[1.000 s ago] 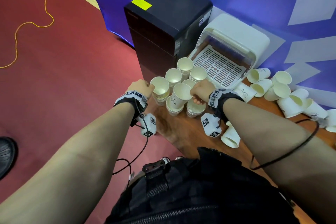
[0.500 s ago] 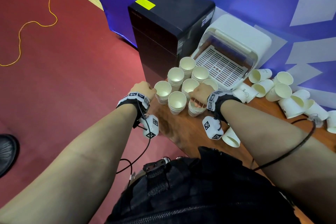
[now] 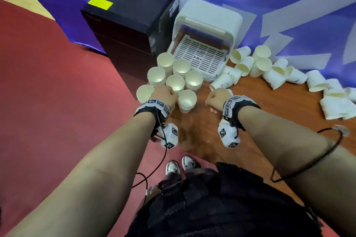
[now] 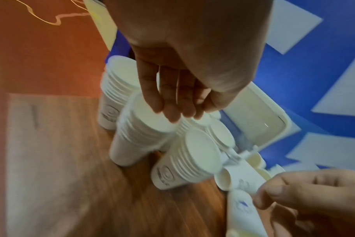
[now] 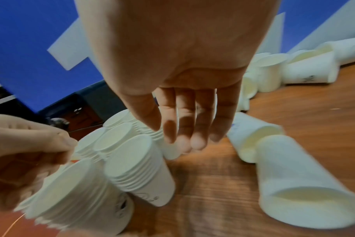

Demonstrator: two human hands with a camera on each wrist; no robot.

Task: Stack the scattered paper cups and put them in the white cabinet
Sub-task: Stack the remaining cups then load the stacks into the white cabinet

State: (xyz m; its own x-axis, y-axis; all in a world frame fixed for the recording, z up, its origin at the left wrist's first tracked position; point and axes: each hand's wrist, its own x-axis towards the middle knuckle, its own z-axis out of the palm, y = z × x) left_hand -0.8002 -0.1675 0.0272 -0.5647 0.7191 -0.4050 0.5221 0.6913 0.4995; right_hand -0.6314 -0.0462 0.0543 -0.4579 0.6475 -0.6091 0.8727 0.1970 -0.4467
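Several upright stacks of white paper cups (image 3: 175, 82) (image 4: 144, 125) (image 5: 136, 162) stand clustered at the wooden table's left end, in front of the white cabinet (image 3: 210, 19) (image 4: 253, 115), whose lid is raised over a slotted tray. My left hand (image 3: 165, 94) (image 4: 176, 115) hovers over the stacks, fingers hanging loose and holding nothing. My right hand (image 3: 215, 100) (image 5: 192, 144) is to the right of the nearest stack (image 3: 186, 100), fingers relaxed and empty, beside cups lying on their sides (image 3: 223, 81) (image 5: 294, 184).
Many more loose cups (image 3: 269, 71) lie scattered along the blue wall at the table's (image 3: 269, 117) back right. A black box-like unit (image 3: 133, 15) stands left of the white cabinet. Red floor (image 3: 57, 102) drops off just left of the stacks.
My right hand set its cup onto a stack, let go and moved right. My left hand released the leftmost stack and now hangs above the cluster.
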